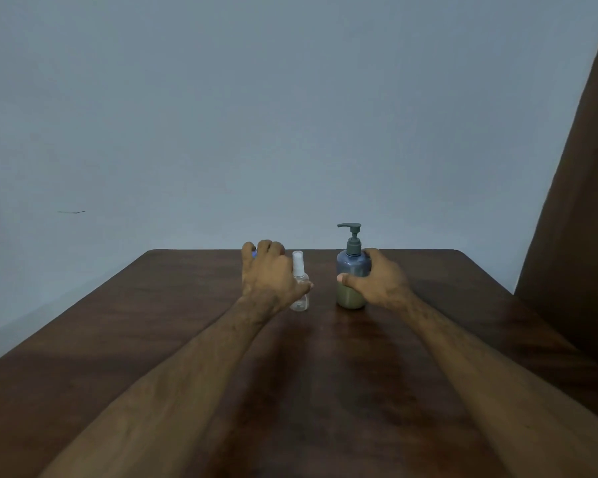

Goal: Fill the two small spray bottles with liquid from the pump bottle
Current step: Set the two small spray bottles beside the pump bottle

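The pump bottle (351, 267) stands upright on the table, blue-grey with a dark pump head and greenish liquid in its lower part. My right hand (377, 282) is wrapped around its right side, with the thumb across the front. A clear small spray bottle (298, 270) with a white sprayer stands upright to its left. My left hand (270, 274) is beside it, the thumb lying across the clear bottle's front. Its fingers curl over a second small bottle, of which only a bit of blue cap (254, 254) shows.
The dark wooden table (187, 322) runs to a far edge just behind the bottles, against a plain grey-blue wall. A brown curtain (580, 201) hangs at the right, beside the table's right edge.
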Available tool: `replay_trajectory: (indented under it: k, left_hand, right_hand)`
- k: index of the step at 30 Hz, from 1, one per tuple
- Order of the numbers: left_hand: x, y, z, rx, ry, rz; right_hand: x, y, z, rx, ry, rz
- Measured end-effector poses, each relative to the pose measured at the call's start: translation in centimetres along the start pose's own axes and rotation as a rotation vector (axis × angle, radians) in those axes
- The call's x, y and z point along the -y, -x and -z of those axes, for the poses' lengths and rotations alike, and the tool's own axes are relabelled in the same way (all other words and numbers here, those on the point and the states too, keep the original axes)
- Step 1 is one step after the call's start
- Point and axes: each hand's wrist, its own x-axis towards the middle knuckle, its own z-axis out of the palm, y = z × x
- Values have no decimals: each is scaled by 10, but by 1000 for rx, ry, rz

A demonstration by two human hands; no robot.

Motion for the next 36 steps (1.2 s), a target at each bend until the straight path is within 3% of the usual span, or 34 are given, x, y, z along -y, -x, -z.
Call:
replay_trajectory:
  k: [5, 18, 25, 33, 36]
  left_hand:
    - [-14, 53, 28, 105, 205, 35]
    - [-34, 155, 69, 152, 502, 141]
    - [-20, 158, 72, 208, 532, 158]
    - [40, 111, 49, 50, 777, 487]
    - [55, 82, 26, 66, 739, 519]
  right_hand:
    - [0, 56, 16, -13, 41, 18]
    - [-1, 169, 37, -61, 37, 13]
    - [-15, 173, 31, -41, -84, -48]
    - [-31, 168, 32, -148, -170, 28]
    - [-24, 164, 28, -83, -224, 41]
